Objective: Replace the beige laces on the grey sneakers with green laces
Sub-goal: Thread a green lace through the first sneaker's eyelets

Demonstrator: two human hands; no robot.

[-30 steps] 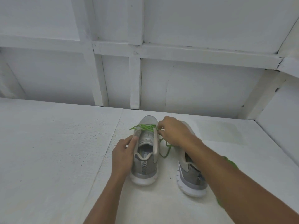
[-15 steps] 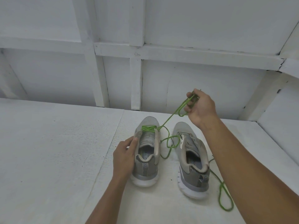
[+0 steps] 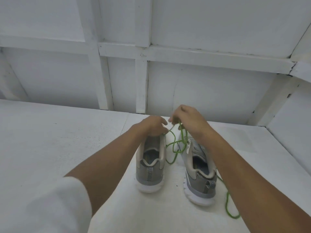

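My left hand (image 3: 154,126) hides the left sneaker's (image 3: 150,165) front, so I cannot tell whether that grip pinches anything. At its 3 o'clock my right hand (image 3: 188,122) pinches the green lace (image 3: 182,134), lower than before; the left came forward from the heel.

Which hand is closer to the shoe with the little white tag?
Right. The right hand is above the front of the tagged sneaker, pinching the green lace. The left hand is off to its left, on the front of the other sneaker.
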